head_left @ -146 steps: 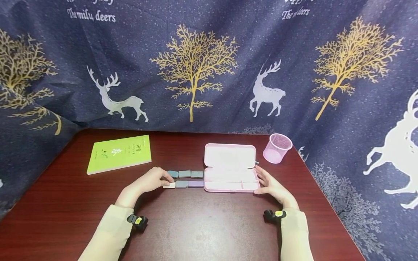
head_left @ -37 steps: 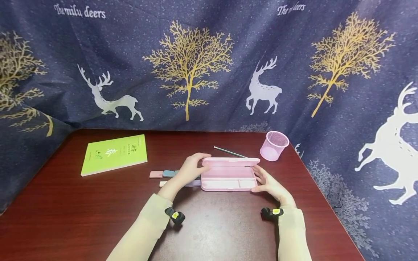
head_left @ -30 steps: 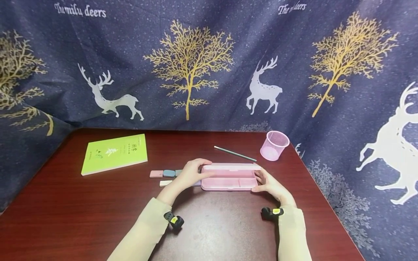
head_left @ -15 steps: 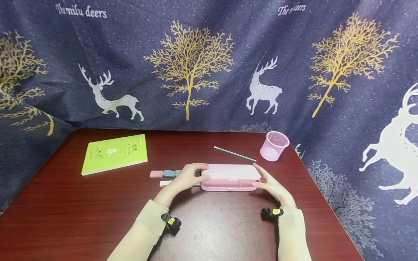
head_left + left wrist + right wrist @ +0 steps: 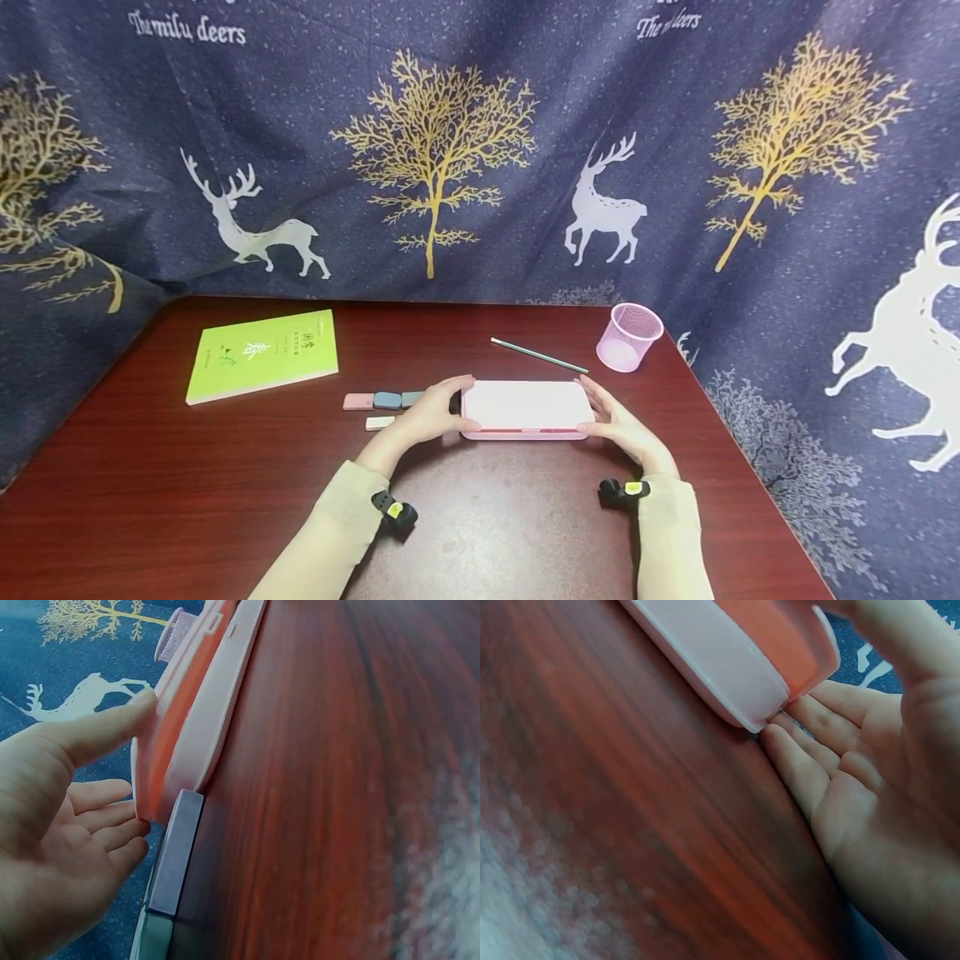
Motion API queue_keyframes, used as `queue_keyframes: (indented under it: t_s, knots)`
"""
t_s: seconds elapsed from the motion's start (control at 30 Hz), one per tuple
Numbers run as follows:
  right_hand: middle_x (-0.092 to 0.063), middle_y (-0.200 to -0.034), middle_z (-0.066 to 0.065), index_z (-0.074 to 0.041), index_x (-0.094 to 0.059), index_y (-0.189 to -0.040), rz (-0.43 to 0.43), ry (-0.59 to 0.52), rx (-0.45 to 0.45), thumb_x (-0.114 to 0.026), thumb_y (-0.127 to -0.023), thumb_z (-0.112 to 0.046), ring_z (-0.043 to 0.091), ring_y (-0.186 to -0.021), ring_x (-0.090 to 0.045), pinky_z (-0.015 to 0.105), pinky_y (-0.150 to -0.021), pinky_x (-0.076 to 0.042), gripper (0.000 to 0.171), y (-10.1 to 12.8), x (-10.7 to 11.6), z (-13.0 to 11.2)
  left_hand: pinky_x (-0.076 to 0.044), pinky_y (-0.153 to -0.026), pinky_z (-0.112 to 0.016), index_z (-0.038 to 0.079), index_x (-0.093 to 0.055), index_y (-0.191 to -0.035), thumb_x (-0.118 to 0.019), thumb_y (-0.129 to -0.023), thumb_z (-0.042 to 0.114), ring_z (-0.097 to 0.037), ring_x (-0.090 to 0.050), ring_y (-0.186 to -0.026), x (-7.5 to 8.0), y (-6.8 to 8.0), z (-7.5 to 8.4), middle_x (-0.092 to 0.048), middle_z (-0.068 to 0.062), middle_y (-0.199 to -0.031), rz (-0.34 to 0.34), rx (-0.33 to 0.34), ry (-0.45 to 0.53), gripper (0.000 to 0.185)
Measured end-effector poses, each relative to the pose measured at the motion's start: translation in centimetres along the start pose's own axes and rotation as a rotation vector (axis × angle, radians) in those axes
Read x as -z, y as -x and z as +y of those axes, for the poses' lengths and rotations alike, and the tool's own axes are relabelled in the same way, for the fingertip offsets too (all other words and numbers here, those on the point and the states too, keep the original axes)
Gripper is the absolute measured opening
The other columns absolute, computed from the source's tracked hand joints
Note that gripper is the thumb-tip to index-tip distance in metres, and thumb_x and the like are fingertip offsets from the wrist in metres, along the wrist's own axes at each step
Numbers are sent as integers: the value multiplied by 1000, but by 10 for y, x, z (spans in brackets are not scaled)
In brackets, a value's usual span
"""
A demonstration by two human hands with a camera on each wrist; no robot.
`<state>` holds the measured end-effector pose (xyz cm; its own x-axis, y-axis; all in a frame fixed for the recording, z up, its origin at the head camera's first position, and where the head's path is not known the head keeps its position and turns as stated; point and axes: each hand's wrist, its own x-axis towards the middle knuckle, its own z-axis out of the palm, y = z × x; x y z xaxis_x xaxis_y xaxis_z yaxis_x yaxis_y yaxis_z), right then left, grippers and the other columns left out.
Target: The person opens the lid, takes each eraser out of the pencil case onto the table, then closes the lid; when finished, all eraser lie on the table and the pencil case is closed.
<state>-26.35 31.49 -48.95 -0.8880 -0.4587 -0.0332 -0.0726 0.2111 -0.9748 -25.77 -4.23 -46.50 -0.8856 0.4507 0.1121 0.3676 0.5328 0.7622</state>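
Observation:
A pink pencil case (image 5: 525, 408) lies shut on the dark red table (image 5: 187, 483), with one hand at each end. My left hand (image 5: 438, 406) touches its left end, the thumb laid on the lid's edge and the fingers loosely against the end wall. In the left wrist view, the left hand (image 5: 75, 817) sits beside the case (image 5: 199, 727), and a purple eraser (image 5: 176, 855) lies right by that end. My right hand (image 5: 603, 412) rests at the right end. The right wrist view shows the hand (image 5: 855, 765) with straight fingers against the case (image 5: 727, 660).
Several erasers lie left of the case: a pink one (image 5: 358, 401), a teal one (image 5: 387, 399) and a white one (image 5: 380, 422). A pencil (image 5: 538, 355) and a pink mesh cup (image 5: 630, 336) sit behind the case. A green book (image 5: 262, 354) lies at the back left.
The case's lid came down from upright to fully shut. My left hand left the erasers and followed the lid down; my right hand stayed at the right end.

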Motion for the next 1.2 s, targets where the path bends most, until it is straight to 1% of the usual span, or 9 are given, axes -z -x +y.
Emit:
queue_keyframes:
  t_s: [0.13, 0.23, 0.4, 0.57, 0.77, 0.87, 0.93, 1.07, 1.2]
  knots:
    - [-7, -163, 21, -6, -10, -157, -6, -18, -5, -72, -84, -6, 44, -149, -7, 4, -99, -33, 96, 0, -1, -1, -33, -115, -49, -8, -46, -139, -82, -77, 20, -36, -42, -138, 0, 0, 0, -46, -23, -146, -3, 4, -19, 78]
    - [-8, -163, 20, -7, -11, -157, -2, -16, -16, -73, -83, -5, 44, -149, -9, 5, -99, -34, 97, -1, -2, -1, -32, -116, -47, -7, -46, -140, -83, -76, 19, -36, -42, -138, -1, 0, 1, -46, -22, -147, 0, 19, -29, 79]
    - [-9, -163, 20, -8, -11, -157, 6, 13, -43, -75, -81, -7, 43, -148, -12, 5, -98, -33, 100, -1, -2, -3, -32, -116, -46, -7, -46, -140, -86, -73, 16, -35, -42, -138, -2, 1, 5, -48, -22, -145, 18, 56, -3, 81]
    - [-7, -164, 20, -7, -9, -157, -3, 0, -50, -75, -81, -5, 44, -149, -9, 4, -98, -33, 101, -3, -2, -2, -34, -115, -46, -6, -48, -138, -88, -68, 12, -35, -44, -136, -4, 0, 6, -52, -21, -142, 52, 93, 12, 83]
    - [-5, -163, 21, -4, -8, -157, -16, -23, -24, -74, -80, -2, 44, -149, -6, 3, -97, -32, 102, -5, 0, -1, -35, -114, -46, -5, -50, -138, -90, -66, 12, -34, -46, -135, -7, -1, 6, -53, -20, -141, 68, 110, 4, 84]
    - [-4, -164, 19, -6, -8, -157, -29, -19, -22, -75, -80, -3, 43, -149, -5, 4, -98, -33, 102, -5, 1, -1, -36, -114, -46, -6, -50, -136, -91, -65, 12, -35, -47, -134, -8, -1, 7, -53, -22, -140, 77, 116, -13, 84]
    - [-4, -164, 19, -7, -8, -157, -32, -13, -26, -75, -80, -3, 43, -149, -4, 4, -98, -34, 102, -4, 1, 0, -36, -113, -46, -5, -51, -136, -91, -64, 13, -35, -48, -133, -9, -1, 8, -54, -22, -139, 75, 123, -29, 84]
    - [-3, -163, 22, -3, -6, -156, -48, -12, -15, -73, -80, -1, 45, -148, 1, 4, -98, -34, 101, -2, 2, 4, -38, -112, -46, -5, -52, -136, -91, -64, 15, -35, -49, -132, -11, -2, 10, -55, -21, -138, 57, 132, -63, 84]
    - [-2, -163, 23, -3, -6, -156, -55, -8, -7, -72, -81, -2, 46, -148, 1, 4, -98, -33, 100, 2, 1, 8, -40, -111, -46, -5, -53, -134, -92, -63, 15, -36, -51, -130, -13, -2, 11, -56, -22, -137, 48, 127, -81, 84]
